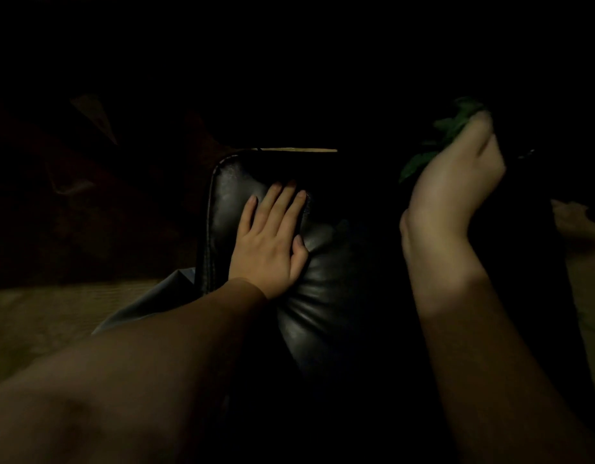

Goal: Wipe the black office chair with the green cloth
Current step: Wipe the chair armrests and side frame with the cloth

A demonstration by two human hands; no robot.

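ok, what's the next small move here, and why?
Probably bring the right hand with the green cloth down and leftward onto the padded surface of the black office chair. The cloth is bunched in that hand off to the right, apparently not on the padding, while the left hand lies flat on it, seemingly steadying the chair.

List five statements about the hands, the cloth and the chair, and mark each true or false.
1. The left hand rests flat on the black chair, fingers straight. True.
2. The right hand has the green cloth in its grip. True.
3. The green cloth is spread flat over the cushion. False: it is bunched in the right hand, off to the right.
4. The left hand wears a glove. False: it is bare.
5. A wood-grain floor shows at the lower left. True.
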